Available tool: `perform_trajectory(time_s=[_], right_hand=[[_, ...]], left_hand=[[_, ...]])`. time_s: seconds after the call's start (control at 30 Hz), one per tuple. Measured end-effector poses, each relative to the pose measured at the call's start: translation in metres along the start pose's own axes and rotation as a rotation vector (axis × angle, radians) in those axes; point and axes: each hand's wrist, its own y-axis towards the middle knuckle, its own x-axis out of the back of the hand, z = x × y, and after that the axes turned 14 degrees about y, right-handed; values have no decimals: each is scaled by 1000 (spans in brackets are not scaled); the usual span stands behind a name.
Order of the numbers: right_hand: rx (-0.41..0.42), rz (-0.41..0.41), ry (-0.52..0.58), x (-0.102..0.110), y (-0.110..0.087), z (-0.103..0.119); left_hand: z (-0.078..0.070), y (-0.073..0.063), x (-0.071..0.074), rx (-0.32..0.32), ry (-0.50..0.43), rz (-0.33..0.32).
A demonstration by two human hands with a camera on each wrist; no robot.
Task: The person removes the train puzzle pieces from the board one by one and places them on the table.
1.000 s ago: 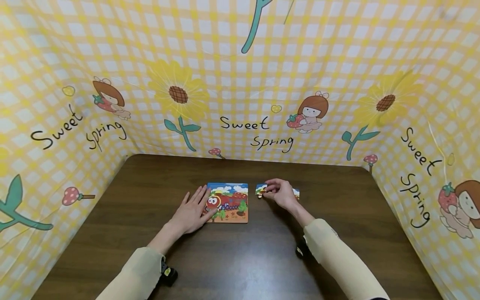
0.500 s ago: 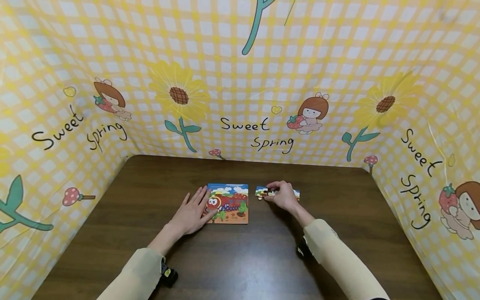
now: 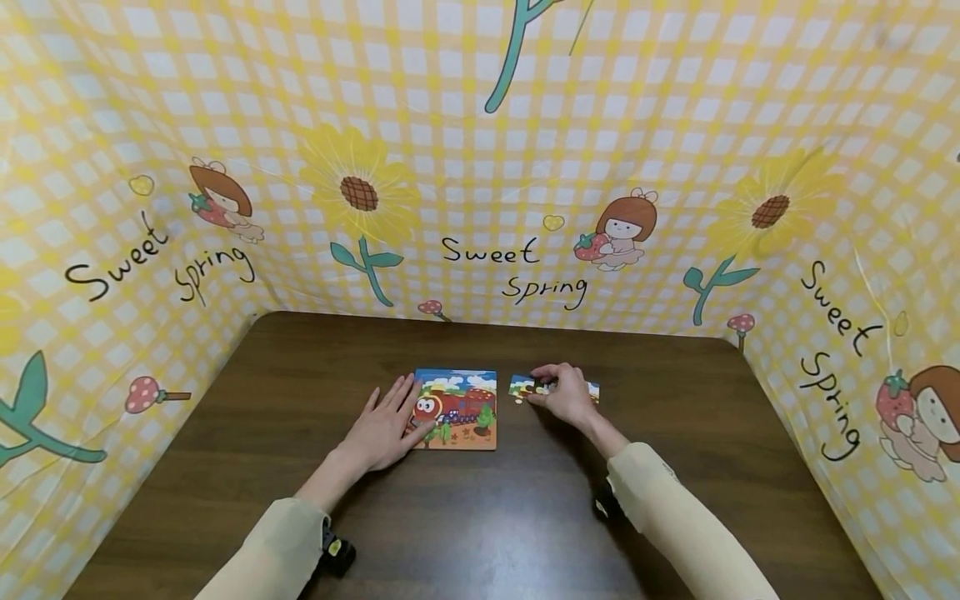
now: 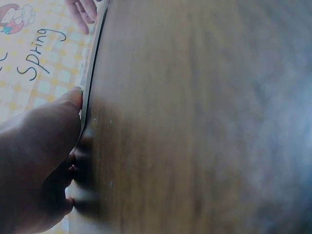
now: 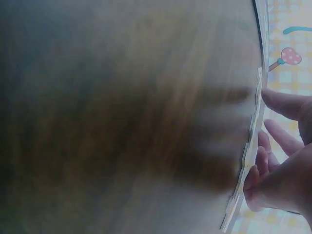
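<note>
A picture puzzle (image 3: 467,412) with a red cartoon train lies flat on the table. My left hand (image 3: 381,427) rests along its left side, fingers nearly straight and thumb over the lower left corner. To the right lies a low strip of puzzle pieces (image 3: 521,387), with blue sky and green in the picture. My right hand (image 3: 564,397) covers the middle of that strip, thumb at its near edge and index finger at the far edge, pinching a piece there. Seen edge-on in the right wrist view, the strip (image 5: 245,161) sits beside the thumb and fingers.
The brown wooden table (image 3: 465,525) stretches between both arms. Yellow checked cloth (image 3: 480,167) hangs behind it and along both sides. A small black device (image 3: 339,553) sits at the left cuff, another (image 3: 603,503) at the right.
My right thumb and index finger have spread a little apart at the piece, and more of it shows between them, lying flatter. The left hand and the train picture stay in place.
</note>
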Motion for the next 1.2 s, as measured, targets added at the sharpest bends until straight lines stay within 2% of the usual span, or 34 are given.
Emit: perform_trajectory(time_s=[0.17,0.37,0.47,0.57,0.73,1.2], right_hand=[[99,14,40,-9,-4,4],[147,200,126,-23,-16,19],[148,292,120,-30,-21,23],[174,345,98,-35,-23,23],[209,361,86,-39,-23,22],[221,363,65,-47,-15,23]], left_hand=[[0,-1,-1,-2,-41,-6],[1,-2,-3,5,-92,6],[-2,-2,1,-7,-99,-3],[-6,-3,6,-38,-100,-36],[-13,-3,11,-101,-85,-88],[-14,2,4,-126,-82,-53]])
